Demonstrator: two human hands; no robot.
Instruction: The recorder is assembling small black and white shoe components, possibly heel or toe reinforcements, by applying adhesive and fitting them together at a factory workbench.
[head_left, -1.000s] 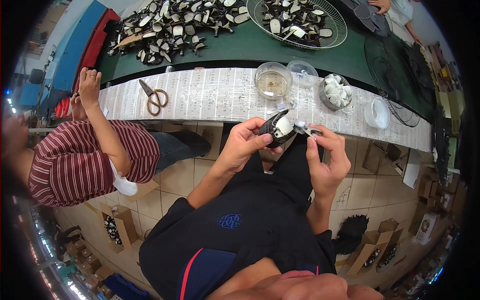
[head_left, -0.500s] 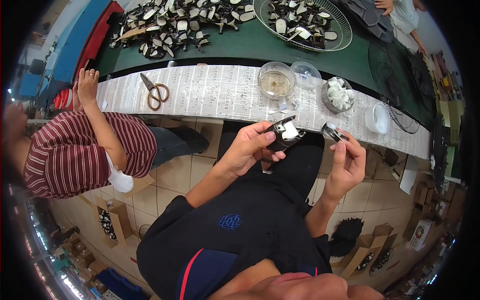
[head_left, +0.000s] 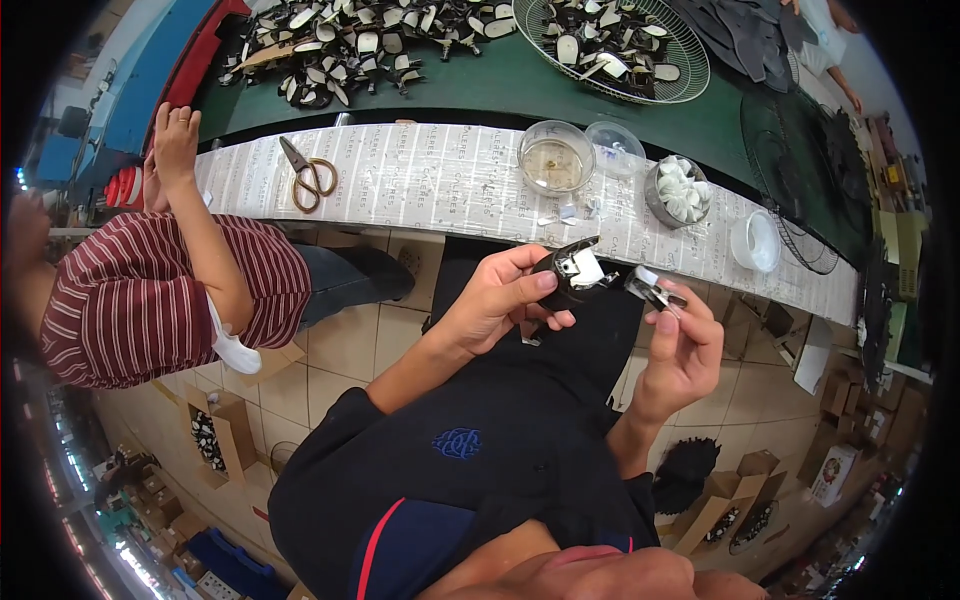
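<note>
My left hand [head_left: 500, 297] is closed round a glossy black piece with a white pad [head_left: 584, 268] in it, perhaps a shoe part. The thumb presses on its near side, and the pad faces up. In my right hand [head_left: 685, 362], thumb and fingers pinch a small dark, shiny piece [head_left: 655, 290] with a whitish bit at its tip. Its exact kind is unclear. The two pieces are a short gap apart, over my lap at the near edge of the paper-covered bench [head_left: 420, 180].
Scissors [head_left: 310, 178], a clear bowl of liquid [head_left: 555, 160], a round tin of white pieces [head_left: 679, 192] and a clear cup [head_left: 756, 241] stand on the bench. Behind are a pile of black-and-cream parts [head_left: 340, 50] and a wire basket [head_left: 690, 85]. A person in a striped shirt [head_left: 180, 300] sits at left.
My right hand has moved slightly left, bringing its small piece closer to the black piece. My left hand has tilted the black piece a little. Both hands keep their hold.
</note>
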